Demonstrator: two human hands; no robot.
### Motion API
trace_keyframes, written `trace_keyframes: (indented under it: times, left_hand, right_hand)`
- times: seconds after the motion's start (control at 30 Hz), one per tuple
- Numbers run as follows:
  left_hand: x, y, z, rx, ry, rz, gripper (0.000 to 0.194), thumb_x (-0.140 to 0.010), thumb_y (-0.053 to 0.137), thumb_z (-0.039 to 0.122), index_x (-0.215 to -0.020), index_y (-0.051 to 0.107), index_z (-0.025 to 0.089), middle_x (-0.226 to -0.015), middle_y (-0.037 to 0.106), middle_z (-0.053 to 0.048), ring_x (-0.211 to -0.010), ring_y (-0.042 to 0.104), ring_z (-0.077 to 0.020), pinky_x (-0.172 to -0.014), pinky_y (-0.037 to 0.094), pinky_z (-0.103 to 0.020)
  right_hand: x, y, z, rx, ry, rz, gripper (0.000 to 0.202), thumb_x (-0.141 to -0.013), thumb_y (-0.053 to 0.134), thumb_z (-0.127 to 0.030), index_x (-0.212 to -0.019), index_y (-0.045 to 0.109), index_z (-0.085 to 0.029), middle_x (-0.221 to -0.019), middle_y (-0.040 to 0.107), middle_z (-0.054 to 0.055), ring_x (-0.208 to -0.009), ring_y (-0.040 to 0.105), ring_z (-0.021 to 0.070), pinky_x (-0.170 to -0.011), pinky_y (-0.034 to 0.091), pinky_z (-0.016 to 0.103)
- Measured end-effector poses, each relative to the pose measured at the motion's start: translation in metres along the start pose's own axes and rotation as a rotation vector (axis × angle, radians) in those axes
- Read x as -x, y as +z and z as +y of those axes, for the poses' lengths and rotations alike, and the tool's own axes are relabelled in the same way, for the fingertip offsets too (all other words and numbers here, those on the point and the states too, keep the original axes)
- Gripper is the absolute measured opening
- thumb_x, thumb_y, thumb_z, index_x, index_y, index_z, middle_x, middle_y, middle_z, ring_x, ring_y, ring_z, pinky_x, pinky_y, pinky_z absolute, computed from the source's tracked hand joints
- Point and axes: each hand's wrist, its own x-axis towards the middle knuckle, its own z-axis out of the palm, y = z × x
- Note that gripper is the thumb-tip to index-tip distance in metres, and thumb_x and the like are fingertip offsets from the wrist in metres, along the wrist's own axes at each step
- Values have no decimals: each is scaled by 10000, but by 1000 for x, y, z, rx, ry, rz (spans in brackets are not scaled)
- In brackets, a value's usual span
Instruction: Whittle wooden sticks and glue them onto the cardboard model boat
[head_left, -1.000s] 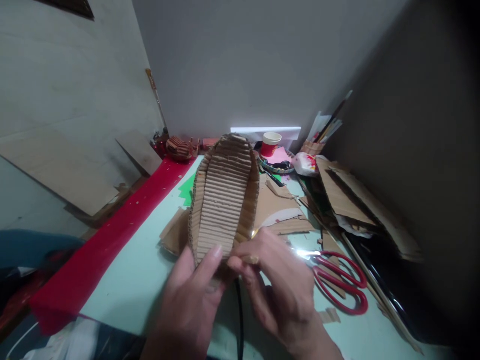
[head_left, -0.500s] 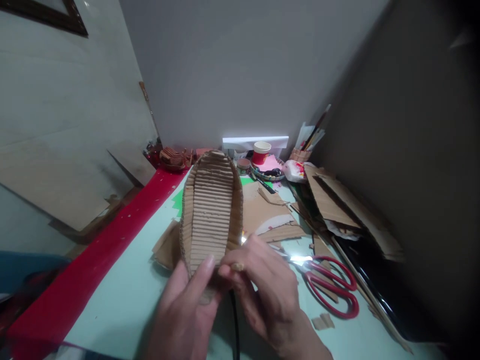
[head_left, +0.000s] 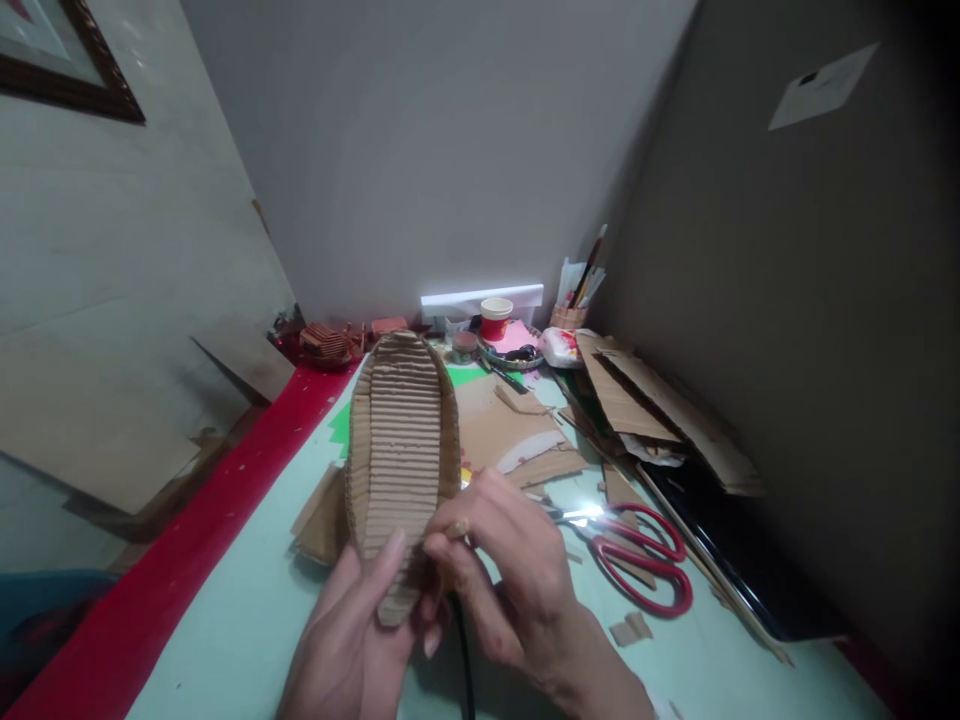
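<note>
Head view: corrugated cardboard boat-shaped shell [head_left: 401,455], ribbed, brown, no legible writing; near end gripped by left hand [head_left: 352,640] and right hand [head_left: 510,580], above pale-green table [head_left: 247,600]. Red-handled scissors [head_left: 637,560] nearby.

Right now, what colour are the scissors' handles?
Red, on the scissors lying on the table right of the right hand; clearest in the head view.
</note>
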Motion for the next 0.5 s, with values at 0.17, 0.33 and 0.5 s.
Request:
trace_keyframes:
  times: [0.17,0.33,0.5]
  left_hand:
    - [7,10,7,36,-45,85,264,-702,845,243,-879,657,187,-597,592,45,-473,485,-88,-427,370,-199]
    - [8,17,8,37,-20,95,318,-655,877,244,-829,614,201,-568,564,61,-463,448,-83,-419,331,-189]
    - [7,14,5,14,8,71,273,-701,850,261,-844,622,213,-598,570,49,-484,451,-94,-443,341,-203]
  right_hand:
    - [1,1,-1,12,-3,-23,168,-931,447,-78,-853,581,-143,-748,612,68,-691,487,173,-623,405,317]
    - [3,0,0,-2,-32,-28,140,-913,459,-62,-881,578,-130,-775,632,77,-703,513,173,-639,426,322]
    - [4,1,0,7,-15,-22,150,-905,455,-56,-864,579,-130,-766,626,80,-698,503,174,-629,421,320]
